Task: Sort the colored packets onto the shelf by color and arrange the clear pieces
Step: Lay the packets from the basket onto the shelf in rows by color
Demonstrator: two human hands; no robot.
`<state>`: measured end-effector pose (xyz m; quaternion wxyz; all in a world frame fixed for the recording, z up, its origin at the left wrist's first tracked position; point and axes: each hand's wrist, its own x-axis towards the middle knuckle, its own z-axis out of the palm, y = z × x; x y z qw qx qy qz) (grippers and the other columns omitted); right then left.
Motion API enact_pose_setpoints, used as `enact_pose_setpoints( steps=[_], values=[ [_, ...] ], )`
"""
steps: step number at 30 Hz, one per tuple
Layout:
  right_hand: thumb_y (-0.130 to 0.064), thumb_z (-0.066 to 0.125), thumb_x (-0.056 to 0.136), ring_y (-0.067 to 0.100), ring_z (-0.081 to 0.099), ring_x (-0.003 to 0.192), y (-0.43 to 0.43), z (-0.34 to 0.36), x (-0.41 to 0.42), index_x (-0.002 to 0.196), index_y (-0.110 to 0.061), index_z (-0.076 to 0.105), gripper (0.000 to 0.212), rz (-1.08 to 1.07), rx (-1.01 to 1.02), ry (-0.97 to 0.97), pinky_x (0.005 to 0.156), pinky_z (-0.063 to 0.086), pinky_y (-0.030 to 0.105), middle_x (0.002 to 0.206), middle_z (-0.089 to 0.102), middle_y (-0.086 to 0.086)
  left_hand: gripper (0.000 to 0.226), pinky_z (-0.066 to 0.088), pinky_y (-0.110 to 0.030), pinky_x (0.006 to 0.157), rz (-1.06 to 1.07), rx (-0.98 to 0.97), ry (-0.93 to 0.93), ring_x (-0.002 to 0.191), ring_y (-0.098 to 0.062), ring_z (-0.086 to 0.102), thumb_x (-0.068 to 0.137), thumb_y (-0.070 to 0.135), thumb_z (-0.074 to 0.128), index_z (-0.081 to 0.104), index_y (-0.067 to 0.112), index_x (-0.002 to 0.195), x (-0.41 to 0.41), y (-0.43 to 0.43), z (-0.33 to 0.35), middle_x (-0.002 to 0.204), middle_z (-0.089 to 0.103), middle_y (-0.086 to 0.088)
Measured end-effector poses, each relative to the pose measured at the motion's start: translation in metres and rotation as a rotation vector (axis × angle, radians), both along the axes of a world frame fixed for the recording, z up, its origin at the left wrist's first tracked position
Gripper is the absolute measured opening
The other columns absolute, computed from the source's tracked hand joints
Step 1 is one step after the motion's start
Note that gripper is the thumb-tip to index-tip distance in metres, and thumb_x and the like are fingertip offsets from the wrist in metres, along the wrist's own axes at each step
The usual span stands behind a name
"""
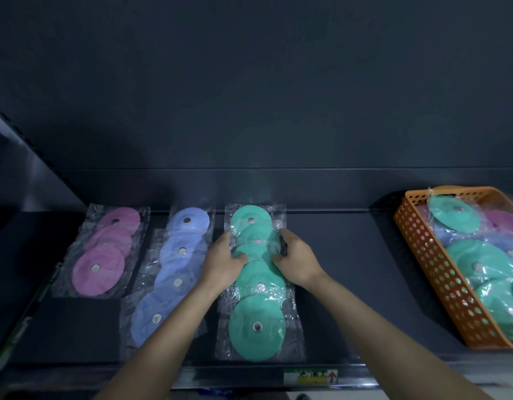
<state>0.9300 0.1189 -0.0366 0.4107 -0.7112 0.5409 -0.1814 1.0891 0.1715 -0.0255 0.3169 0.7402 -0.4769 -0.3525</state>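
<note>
Three rows of clear-wrapped disc packets lie on the dark shelf point(350, 269): pink packets point(100, 268) at the left, blue packets point(174, 272) in the middle, green packets point(256, 327) to their right. My left hand point(222, 262) and my right hand point(297, 259) grip the two sides of one green packet point(256, 243) in the upper part of the green row, thumbs over its edges. It overlaps its neighbours in that row.
An orange perforated basket point(428, 255) stands at the right end of the shelf, holding several more green, blue and pink packets. A dark back wall rises behind the shelf. A price label point(315, 376) sits on the shelf's front lip.
</note>
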Motion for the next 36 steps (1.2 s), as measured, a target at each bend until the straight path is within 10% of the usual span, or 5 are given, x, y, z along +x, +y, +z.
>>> enact_pose_setpoints(
  steps=[5, 9, 27, 31, 36],
  values=[
    [-0.013, 0.061, 0.084, 0.016, 0.057, 0.082, 0.002, 0.006, -0.006, 0.088, -0.028, 0.051, 0.018, -0.01, 0.039, -0.075, 0.06, 0.041, 0.016, 0.091, 0.059, -0.004, 0.052, 0.039, -0.02, 0.085, -0.017, -0.057, -0.074, 0.11, -0.016, 0.053, 0.085, 0.012, 0.061, 0.043, 0.016, 0.134, 0.002, 0.006, 0.005, 0.123, 0.055, 0.001],
    [-0.032, 0.061, 0.088, 0.014, 0.025, 0.14, 0.018, 0.007, -0.02, 0.142, -0.019, 0.036, 0.061, 0.089, -0.035, 0.055, 0.111, 0.023, 0.023, 0.145, 0.038, -0.005, 0.056, 0.023, -0.006, 0.089, -0.09, -0.17, -0.187, 0.125, -0.014, 0.042, 0.087, 0.013, 0.062, 0.039, 0.012, 0.139, 0.006, 0.025, 0.012, 0.136, 0.046, 0.001],
    [-0.059, 0.052, 0.085, 0.014, -0.02, 0.142, 0.079, 0.016, -0.022, 0.149, -0.027, 0.016, 0.081, 0.368, -0.267, 0.343, 0.119, 0.004, 0.032, 0.157, -0.016, 0.002, 0.037, 0.028, -0.017, 0.105, 0.112, -0.314, -0.419, 0.127, -0.023, 0.044, 0.088, 0.02, 0.056, 0.058, 0.006, 0.122, 0.049, 0.131, -0.018, 0.139, 0.047, -0.011],
    [-0.055, 0.046, 0.091, 0.019, -0.015, 0.145, 0.082, 0.027, 0.006, 0.148, -0.024, 0.022, 0.07, 0.481, -0.382, 0.414, 0.118, -0.001, 0.032, 0.159, -0.008, 0.007, 0.072, 0.042, -0.057, 0.094, 0.258, -0.066, -0.465, 0.119, -0.045, 0.044, 0.075, 0.052, 0.045, 0.047, 0.003, 0.127, 0.08, 0.143, -0.028, 0.131, 0.045, -0.027],
    [-0.043, 0.045, 0.094, 0.023, -0.012, 0.145, 0.082, 0.023, 0.041, 0.146, -0.021, 0.029, 0.058, 0.594, -0.427, 0.484, 0.112, -0.01, 0.033, 0.159, 0.003, 0.008, 0.114, 0.037, -0.041, 0.103, 0.263, 0.02, -0.28, 0.135, -0.031, 0.03, 0.048, 0.051, 0.079, 0.027, 0.019, 0.144, 0.089, 0.153, -0.027, 0.154, 0.006, -0.011]
  ],
)
